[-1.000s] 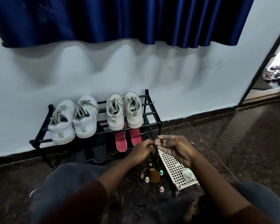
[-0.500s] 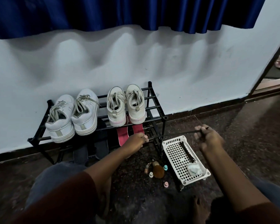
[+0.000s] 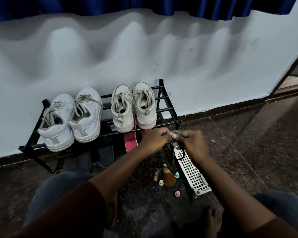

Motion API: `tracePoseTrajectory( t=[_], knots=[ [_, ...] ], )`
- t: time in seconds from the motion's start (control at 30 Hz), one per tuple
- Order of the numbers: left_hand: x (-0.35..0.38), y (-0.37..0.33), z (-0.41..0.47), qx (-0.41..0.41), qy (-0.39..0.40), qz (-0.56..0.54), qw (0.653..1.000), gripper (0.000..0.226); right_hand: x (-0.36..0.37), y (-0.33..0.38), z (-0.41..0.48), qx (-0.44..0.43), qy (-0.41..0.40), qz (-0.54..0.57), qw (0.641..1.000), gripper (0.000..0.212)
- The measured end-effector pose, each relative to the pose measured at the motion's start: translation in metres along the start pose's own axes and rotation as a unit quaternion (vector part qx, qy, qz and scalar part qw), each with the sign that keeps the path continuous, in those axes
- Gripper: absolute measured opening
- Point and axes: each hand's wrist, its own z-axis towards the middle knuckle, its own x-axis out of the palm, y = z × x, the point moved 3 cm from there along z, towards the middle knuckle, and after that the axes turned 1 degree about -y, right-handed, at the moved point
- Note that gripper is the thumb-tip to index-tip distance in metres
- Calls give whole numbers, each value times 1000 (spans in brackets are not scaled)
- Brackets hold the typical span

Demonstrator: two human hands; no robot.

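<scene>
**Black cord point(image 3: 182, 155) pinched where both hands meet**

The left hand point(image 3: 155, 140) and right hand point(image 3: 189, 143) touch fingertip to fingertip just in front of the black shoe rack point(image 3: 169, 107). Their fingers are curled and pinch the thin cord between them. A loop of it hangs under the right hand, over the far end of the white basket point(image 3: 191, 170). On the floor point(image 3: 248, 152) just beside the basket lie a brown brush point(image 3: 169, 177) and small bottles point(image 3: 161, 182).

Dim, bluish light; soft wall shadows; wide-angle bending at edges.
</scene>
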Motion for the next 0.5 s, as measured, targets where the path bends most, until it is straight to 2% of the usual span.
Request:
tracePoseTrajectory(
  t=[0.13,0.23,0.33,0.5],
  knots=[
    [1,9,-1,-33,29,-48,998,26,1,-8,5,29,16,-38,999,15],
    [-1,17,-1,-73,46,-122,989,28,-8,-15,11,13,-13,-146,989,12],
    [-9,20,2,-82,27,-147,985,30,-22,-26,14,34,-30,-236,971,2],
    [-28,20,6,-73,-28,-146,986,29,-43,-49,21,100,-56,-368,923,10]
  ],
)
